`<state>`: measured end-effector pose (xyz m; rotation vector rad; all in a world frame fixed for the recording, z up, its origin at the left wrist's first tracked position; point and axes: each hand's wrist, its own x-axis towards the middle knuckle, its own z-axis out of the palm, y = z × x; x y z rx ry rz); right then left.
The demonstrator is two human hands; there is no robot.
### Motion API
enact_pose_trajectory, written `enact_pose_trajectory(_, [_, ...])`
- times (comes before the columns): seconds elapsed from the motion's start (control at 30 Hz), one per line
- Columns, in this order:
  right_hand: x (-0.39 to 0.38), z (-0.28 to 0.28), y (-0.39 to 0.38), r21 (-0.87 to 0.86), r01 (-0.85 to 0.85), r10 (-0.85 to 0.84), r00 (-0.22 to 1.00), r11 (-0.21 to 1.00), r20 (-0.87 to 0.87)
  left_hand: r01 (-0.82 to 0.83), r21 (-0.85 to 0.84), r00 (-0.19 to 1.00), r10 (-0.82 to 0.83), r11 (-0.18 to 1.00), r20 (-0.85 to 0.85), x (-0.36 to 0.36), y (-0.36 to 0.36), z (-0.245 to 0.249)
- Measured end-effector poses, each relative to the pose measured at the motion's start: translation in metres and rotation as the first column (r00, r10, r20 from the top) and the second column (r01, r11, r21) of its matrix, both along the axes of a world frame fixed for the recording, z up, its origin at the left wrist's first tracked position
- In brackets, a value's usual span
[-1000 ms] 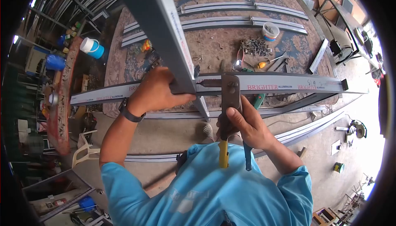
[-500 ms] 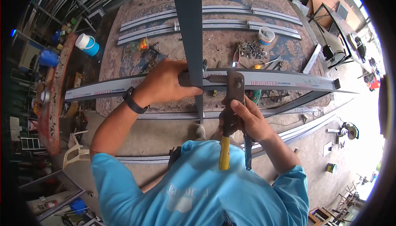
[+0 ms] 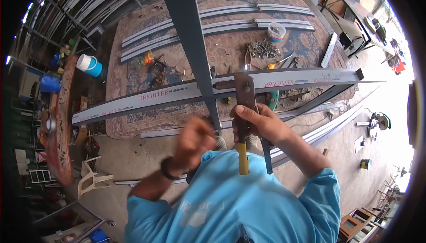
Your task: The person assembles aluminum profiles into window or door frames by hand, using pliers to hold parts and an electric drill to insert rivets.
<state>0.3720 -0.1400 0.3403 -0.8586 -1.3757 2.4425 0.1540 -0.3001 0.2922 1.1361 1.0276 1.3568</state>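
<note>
A long aluminum bar (image 3: pixel 164 95) with red and black lettering lies crosswise in front of me, and a dark grey bar (image 3: pixel 184 25) crosses it. My right hand (image 3: pixel 262 123) is closed round a hand riveter (image 3: pixel 245 94), whose handles, one yellow and one dark blue, hang down toward my shirt. The tool's nose points left at the crossing of the two bars. Nearer my body, below the long bar, my left hand (image 3: pixel 195 139) is blurred by motion and touches neither bar; its fingers cannot be made out.
On the carpeted table (image 3: pixel 226 43) lie more aluminum strips (image 3: pixel 230 10), a heap of rivets (image 3: pixel 265 49), a tub (image 3: pixel 276 31), a screwdriver (image 3: pixel 279 62) and a green tool (image 3: pixel 273 101). A blue and white jug (image 3: pixel 90 65) stands left. A plastic chair (image 3: pixel 91 180) is at lower left.
My left hand has let go of the bars at the crossing and moved down toward my body. My right hand still holds the riveter at the crossing. The view has shifted slightly.
</note>
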Motion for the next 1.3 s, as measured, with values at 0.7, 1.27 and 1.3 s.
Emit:
enact_pose_trajectory(0.7, [0.044, 0.054, 0.034, 0.71, -0.516, 0.205, 0.852, 0.478, 0.481, 0.62, -0.199, 0.59, -0.284, 0.759, 0.756, 0.117, 0.021, 0.002])
enact_pose_trajectory(1.27, [0.069, 0.091, 0.072, 0.667, -0.705, 0.107, 0.702, 0.241, 0.704, 0.536, -0.182, 0.643, -0.258, 0.825, 0.721, 0.125, 0.023, 0.001])
enact_pose_trajectory(1.3, [0.063, 0.091, 0.056, 0.686, -0.673, 0.207, 0.739, 0.277, 0.641, 0.559, -0.174, 0.597, -0.249, 0.811, 0.763, 0.13, 0.024, 0.0])
